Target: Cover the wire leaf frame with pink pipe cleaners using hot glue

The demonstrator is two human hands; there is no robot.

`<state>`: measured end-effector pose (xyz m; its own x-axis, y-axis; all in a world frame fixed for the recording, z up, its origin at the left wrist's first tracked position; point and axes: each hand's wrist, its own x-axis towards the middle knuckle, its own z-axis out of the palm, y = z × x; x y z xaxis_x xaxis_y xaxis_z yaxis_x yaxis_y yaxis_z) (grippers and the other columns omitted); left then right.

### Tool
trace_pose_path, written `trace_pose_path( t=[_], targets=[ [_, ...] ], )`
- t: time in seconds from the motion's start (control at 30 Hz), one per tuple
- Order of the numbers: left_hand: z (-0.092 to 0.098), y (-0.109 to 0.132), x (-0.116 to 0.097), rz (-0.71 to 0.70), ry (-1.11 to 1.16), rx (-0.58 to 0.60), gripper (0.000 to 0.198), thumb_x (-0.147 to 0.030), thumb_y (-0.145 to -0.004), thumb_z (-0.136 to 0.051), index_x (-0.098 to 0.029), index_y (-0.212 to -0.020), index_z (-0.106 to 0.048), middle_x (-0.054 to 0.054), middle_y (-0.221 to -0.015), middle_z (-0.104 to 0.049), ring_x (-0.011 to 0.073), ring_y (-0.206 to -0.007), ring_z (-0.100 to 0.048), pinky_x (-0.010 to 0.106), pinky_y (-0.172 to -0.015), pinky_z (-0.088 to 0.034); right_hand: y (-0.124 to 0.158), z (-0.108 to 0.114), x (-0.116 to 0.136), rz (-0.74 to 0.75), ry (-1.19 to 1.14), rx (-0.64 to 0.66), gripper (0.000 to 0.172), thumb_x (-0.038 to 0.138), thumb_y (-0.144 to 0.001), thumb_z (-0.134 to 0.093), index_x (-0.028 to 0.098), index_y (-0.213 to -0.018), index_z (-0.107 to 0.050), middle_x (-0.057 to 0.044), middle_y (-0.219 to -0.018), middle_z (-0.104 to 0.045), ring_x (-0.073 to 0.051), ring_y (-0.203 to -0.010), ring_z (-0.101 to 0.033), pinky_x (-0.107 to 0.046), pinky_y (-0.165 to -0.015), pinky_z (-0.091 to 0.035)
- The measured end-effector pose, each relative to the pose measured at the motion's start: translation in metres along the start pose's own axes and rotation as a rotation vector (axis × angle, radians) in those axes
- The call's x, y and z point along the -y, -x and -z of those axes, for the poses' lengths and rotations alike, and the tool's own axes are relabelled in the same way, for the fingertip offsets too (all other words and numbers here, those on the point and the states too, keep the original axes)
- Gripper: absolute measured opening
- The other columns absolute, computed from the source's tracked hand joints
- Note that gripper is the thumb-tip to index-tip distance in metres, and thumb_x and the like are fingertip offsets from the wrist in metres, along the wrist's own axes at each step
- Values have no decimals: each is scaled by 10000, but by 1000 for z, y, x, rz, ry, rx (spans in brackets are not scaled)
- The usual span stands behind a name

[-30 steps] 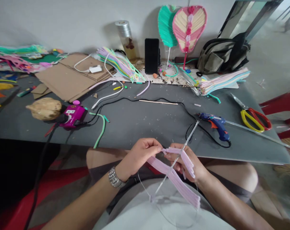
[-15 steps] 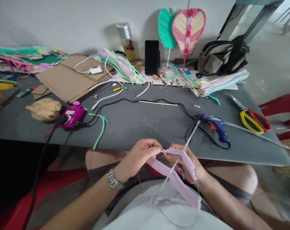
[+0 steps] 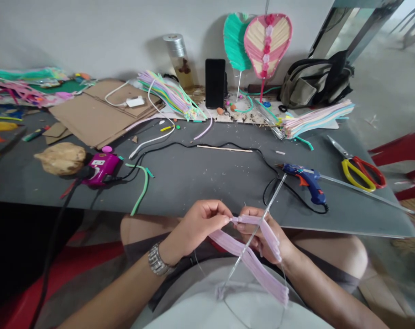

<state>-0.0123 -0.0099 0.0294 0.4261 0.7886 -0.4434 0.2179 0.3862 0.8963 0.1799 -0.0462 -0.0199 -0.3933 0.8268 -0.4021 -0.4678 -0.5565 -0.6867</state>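
Observation:
My left hand (image 3: 200, 226) pinches the tip of a lilac pipe cleaner between thumb and fingertips, just above my lap. Close beside it, my right hand (image 3: 274, 244) is closed around lilac pipe cleaners, its fingers partly hidden behind them. A thin silvery rod (image 3: 273, 198) slants across in front of the right hand, and the pipe cleaners pass around it. Below hangs a flat lilac pipe cleaner strip (image 3: 264, 273), laid side by side and crossing the rod. A small lilac knot (image 3: 220, 292) sits at the rod's lower end, with a thin wire loop near it.
On the grey table (image 3: 193, 183) lie a blue glue gun (image 3: 310, 180), scissors (image 3: 359, 173) and a purple power socket (image 3: 101, 169). Further back are pipe cleaner bundles (image 3: 169, 93), cardboard (image 3: 91, 114), a phone (image 3: 215, 83), a bag (image 3: 313, 82) and a heart-shaped fan (image 3: 268, 45).
The view has shifted slightly. My left hand has moved a little downward, still pinching the pipe cleaner end. The right hand keeps its hold.

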Motion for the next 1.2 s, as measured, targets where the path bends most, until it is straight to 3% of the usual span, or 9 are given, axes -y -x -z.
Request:
trace_pose_path(
  t=[0.27, 0.63, 1.2],
  targets=[
    [-2, -1, 5, -3, 6, -29, 186, -349, -780, -642, -171, -727, -647, -50, -625, -482, 106, -609, -388, 260, -596, -290, 1, -1, 2, 10, 24, 9, 390, 368, -685, -915, 191, -651, -569, 98, -416, -396, -37, -386, -263, -207, -400, -143],
    [-4, -2, 2, 75, 45, -26, 217, -372, -724, -686, -161, -689, -646, -57, -595, -471, 97, -597, -376, 255, -588, -281, 1, 1, 1, -1, 3, 7, 404, 379, -657, -934, 177, -663, -585, 84, -475, -457, -27, -400, -267, -198, -401, -156],
    [-5, -5, 1, 143, 111, -23, 288, -429, -693, -725, -159, -654, -630, -69, -554, -431, 78, -550, -337, 248, -554, -241, 1, 0, 3, -11, 7, 13, 405, 380, -665, -938, 180, -662, -585, 106, -441, -404, -27, -404, -253, -202, -415, -157]
  ],
)
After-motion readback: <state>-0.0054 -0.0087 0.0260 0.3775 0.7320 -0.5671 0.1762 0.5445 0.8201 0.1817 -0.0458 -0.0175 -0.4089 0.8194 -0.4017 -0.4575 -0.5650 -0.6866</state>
